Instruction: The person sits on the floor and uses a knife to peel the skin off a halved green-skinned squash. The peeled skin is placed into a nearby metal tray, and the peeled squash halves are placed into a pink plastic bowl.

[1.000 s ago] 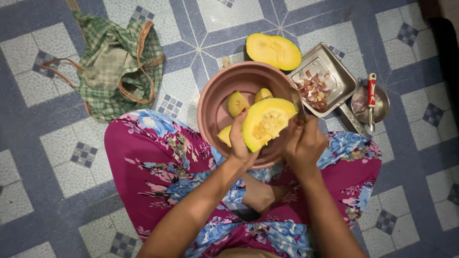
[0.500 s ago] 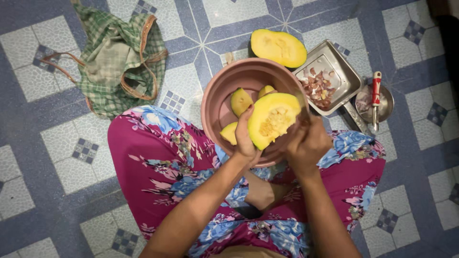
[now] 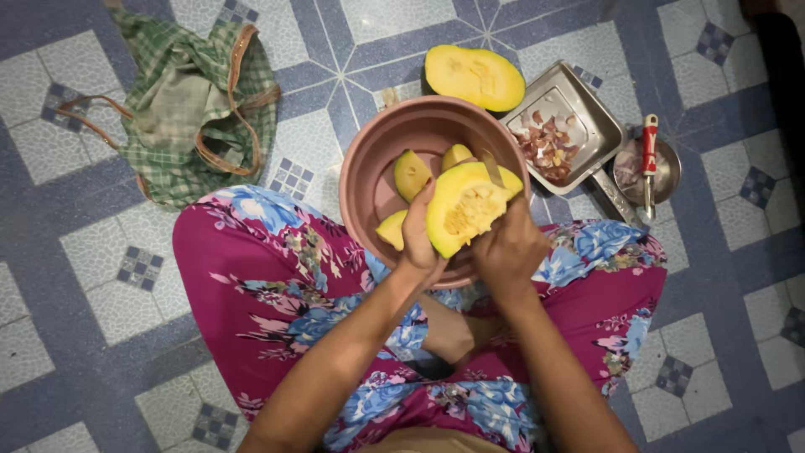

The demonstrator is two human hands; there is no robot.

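My left hand (image 3: 417, 236) grips a large yellow pumpkin wedge (image 3: 464, 208) with seeds showing, held over a pink plastic basin (image 3: 366, 159). My right hand (image 3: 509, 249) holds a knife (image 3: 492, 170) whose blade lies across the top of the wedge. Three smaller cut pumpkin pieces (image 3: 412, 174) lie inside the basin. I sit cross-legged on the tiled floor in floral magenta clothes, with the basin against my legs.
Another pumpkin half (image 3: 475, 77) lies on the floor behind the basin. A steel tray (image 3: 587, 117) with peel scraps sits to the right, beside a small steel bowl (image 3: 667, 172) bearing a red-handled peeler (image 3: 649, 158). A green checked cloth bag (image 3: 197, 113) lies at left.
My right hand moved left with the knife, from the wedge's right edge onto its top. The wedge stays in my left hand over the basin.
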